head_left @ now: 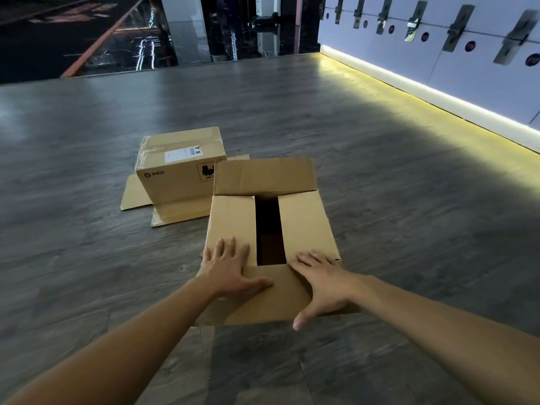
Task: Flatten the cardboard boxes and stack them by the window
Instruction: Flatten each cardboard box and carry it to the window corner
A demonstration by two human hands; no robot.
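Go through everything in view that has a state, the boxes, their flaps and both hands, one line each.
Near box: upright, not flattened.
Its side flaps: folded in, a dark gap between them.
Its far flap: standing up, open.
PICO box: still box-shaped, top taped, flaps splayed on the floor.
Left hand: flat, fingers straight, pressing the near box.
Right hand: flat, fingers spread, pressing the near box.

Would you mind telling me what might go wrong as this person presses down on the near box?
1. The left hand and right hand press flat on the near box beside the dark gap between its flaps; fingers could slip in or a flap could give way.
2. The box sits on smooth flooring, so it may slide forward rather than fold.
3. It could shove into the PICO box right behind it.
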